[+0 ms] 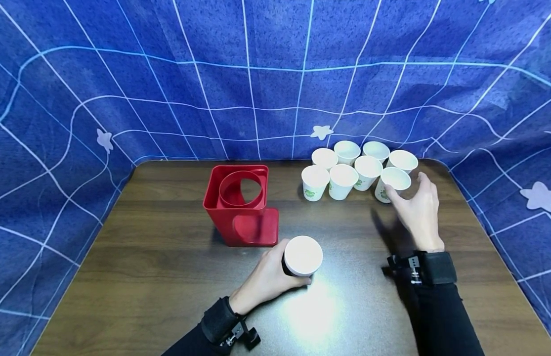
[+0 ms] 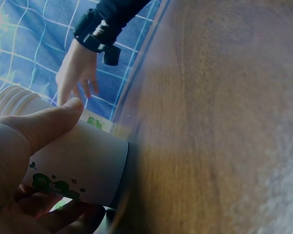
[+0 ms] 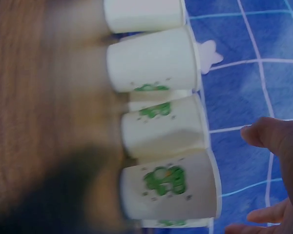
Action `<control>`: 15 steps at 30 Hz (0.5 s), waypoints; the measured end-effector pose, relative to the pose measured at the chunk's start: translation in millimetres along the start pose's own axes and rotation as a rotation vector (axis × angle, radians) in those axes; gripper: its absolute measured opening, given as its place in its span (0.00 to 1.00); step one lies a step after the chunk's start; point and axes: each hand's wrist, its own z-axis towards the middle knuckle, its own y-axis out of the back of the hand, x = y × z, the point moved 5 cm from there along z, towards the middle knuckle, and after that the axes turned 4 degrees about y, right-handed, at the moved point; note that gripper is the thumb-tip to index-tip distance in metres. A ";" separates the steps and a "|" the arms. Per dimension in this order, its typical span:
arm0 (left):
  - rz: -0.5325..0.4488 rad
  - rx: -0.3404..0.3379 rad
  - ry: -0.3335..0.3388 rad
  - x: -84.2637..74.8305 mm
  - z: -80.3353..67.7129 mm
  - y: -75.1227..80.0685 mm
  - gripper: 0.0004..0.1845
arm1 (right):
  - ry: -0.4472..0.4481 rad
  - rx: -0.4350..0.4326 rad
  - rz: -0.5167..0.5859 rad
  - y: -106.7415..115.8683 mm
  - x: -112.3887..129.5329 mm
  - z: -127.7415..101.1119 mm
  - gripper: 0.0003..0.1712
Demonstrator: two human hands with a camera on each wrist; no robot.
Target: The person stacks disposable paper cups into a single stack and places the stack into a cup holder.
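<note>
My left hand [image 1: 268,272] grips a stack of nested white paper cups [image 2: 88,161] with green prints. Several rims show at the stack's mouth in the left wrist view. At the back right of the table stands a cluster of several more white paper cups [image 1: 343,178], mouths up. My right hand [image 1: 418,212] is at the right front cup [image 1: 394,179] of that cluster, thumb and fingers spread apart. In the right wrist view its thumb [image 3: 261,134] hovers off the cup rims, and nothing is held.
A red plastic holder [image 1: 222,217] with a square bin, a round ring and a flat foot stands left of the middle on the brown wooden table [image 1: 146,277]. A blue cloth [image 1: 275,84] with pale lines hangs behind the table's back edge.
</note>
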 end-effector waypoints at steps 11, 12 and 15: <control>0.016 -0.009 -0.019 0.7 0.3 -0.2 0.40 | -0.124 0.092 0.075 -19.3 -28.8 4.9 0.52; 0.013 -0.009 -0.016 0.6 0.2 0.0 0.40 | -0.130 0.099 0.090 -21.2 -30.3 5.1 0.52; 0.011 -0.003 -0.009 1.0 -0.4 0.1 0.40 | -0.131 0.109 0.128 -26.2 -33.3 5.8 0.48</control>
